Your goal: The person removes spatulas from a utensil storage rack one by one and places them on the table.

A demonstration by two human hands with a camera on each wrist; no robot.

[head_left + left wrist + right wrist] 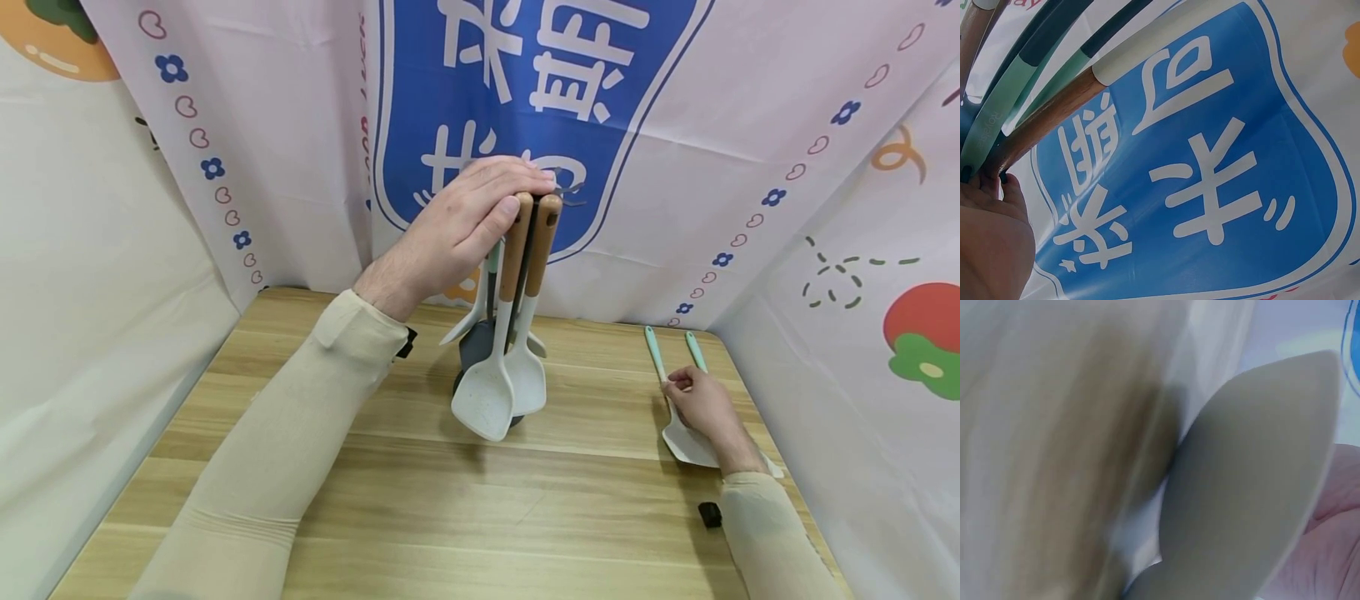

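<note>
Because the left hand (480, 204) lies with nearly straight fingers over the top of the upright utensil cluster (502, 325), uneven pressure could tip it. The right hand (703, 407) pinches the spatula (686, 443) near the table's (600, 517) right edge; a loose pinch could let it swivel into the neighbouring utensil (696, 350).

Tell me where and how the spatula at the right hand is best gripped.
Likely take the spatula by its slim mint handle, pinching from above: the handle forms the narrow far end, the broad head the near end. A second mint handle close on its right leaves less room for a side approach.
</note>
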